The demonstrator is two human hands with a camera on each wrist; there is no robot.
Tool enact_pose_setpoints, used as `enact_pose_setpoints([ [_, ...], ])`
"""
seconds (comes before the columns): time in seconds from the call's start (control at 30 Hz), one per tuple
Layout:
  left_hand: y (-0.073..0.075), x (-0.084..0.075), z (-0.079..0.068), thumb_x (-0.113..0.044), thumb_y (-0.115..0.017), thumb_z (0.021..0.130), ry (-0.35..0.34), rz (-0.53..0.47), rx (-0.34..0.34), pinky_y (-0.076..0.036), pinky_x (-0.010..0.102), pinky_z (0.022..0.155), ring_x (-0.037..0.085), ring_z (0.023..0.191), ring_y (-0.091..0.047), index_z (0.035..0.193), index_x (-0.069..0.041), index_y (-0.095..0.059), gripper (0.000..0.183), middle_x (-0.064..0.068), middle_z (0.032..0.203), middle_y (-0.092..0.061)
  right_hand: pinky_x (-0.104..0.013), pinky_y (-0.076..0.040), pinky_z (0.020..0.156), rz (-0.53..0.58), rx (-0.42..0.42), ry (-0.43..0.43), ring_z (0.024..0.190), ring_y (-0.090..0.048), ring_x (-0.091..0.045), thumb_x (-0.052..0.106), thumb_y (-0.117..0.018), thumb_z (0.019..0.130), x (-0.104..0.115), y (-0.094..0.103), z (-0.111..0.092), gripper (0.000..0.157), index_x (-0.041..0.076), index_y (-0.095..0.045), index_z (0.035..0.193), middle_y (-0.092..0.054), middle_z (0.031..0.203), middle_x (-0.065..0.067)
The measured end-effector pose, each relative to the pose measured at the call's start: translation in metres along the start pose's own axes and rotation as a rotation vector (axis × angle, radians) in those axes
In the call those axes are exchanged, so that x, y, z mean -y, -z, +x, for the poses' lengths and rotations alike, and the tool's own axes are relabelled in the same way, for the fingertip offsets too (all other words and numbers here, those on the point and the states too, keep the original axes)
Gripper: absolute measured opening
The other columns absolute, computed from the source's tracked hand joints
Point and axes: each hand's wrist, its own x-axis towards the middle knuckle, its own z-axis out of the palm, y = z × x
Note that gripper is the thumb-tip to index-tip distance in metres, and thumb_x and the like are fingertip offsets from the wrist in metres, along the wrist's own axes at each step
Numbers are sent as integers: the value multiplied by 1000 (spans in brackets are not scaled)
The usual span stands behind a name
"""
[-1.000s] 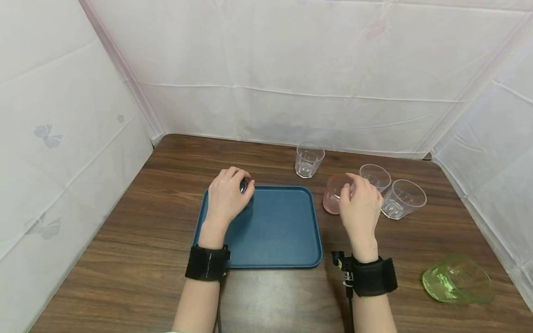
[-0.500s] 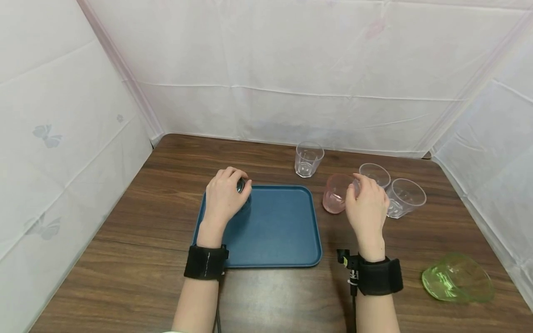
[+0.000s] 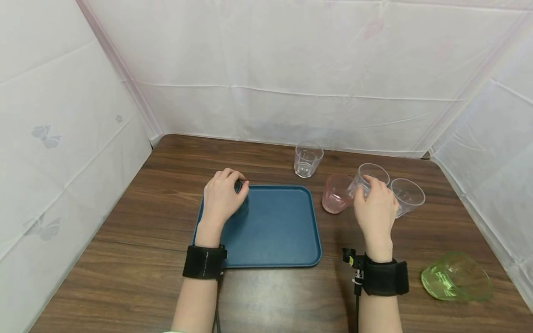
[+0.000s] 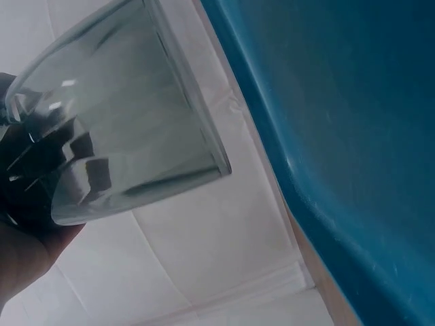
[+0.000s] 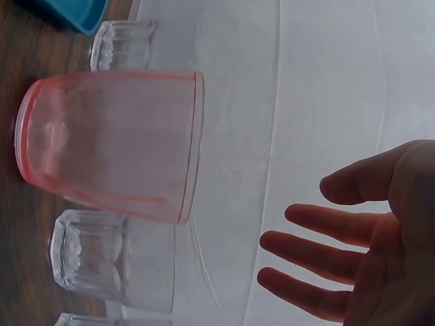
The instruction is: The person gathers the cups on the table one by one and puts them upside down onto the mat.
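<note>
In the head view my left hand (image 3: pixel 221 196) is above the far left corner of the blue tray (image 3: pixel 276 226). It grips a smoky dark glass (image 4: pixel 129 115) by its thick base, and the wide rim faces the tray in the left wrist view. My right hand (image 3: pixel 376 208) hovers with parted fingers over two clear glasses, the nearer one (image 3: pixel 410 192) partly covered by it and the other (image 3: pixel 372 172) just beyond its fingertips. No glass is between those fingers in the right wrist view. A pink glass (image 3: pixel 334 198) stands upright to the left of this hand.
Another clear glass (image 3: pixel 307 162) stands at the back, beyond the tray. Toward the front right is a green glass (image 3: pixel 455 280). White sheeting (image 3: pixel 266 111) rises behind the brown wooden table (image 3: pixel 137 240) and on both sides.
My right hand has moved right, away from the pink glass and across the clear ones. The left hand, gripping the dark glass, has drifted slightly left.
</note>
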Motion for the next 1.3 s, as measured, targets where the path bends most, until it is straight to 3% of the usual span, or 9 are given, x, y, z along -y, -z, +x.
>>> enact_pose_setpoints([
  [0.43, 0, 9, -2, -28, -58, 86, 54, 10, 40, -48, 41, 65, 25, 86, -55, 86, -13, -67, 18, 6, 90, -62, -59, -29, 92, -2, -25, -38, 105, -47, -45, 20, -42, 91, -6, 7, 1, 36, 4, -56, 120, -56, 118, -21],
  [0.8, -2, 13, -3, -29, -59, 85, 68, -1, 54, -48, 41, 65, 24, 84, -55, 87, -13, -67, 18, 6, 91, -62, -62, -30, 89, -12, -29, -103, 107, -45, -47, 21, -39, 93, -16, 16, 2, 39, 2, -54, 123, -53, 121, -24],
  [1.3, -5, 17, -5, -32, -59, 86, 107, 11, 125, -48, 41, 62, 24, 81, -54, 88, -12, -66, 22, 6, 90, -62, -61, -26, 93, -20, -44, -211, 112, -41, -47, 22, -37, 92, -31, 28, 5, 42, 2, -52, 126, -50, 124, -24],
])
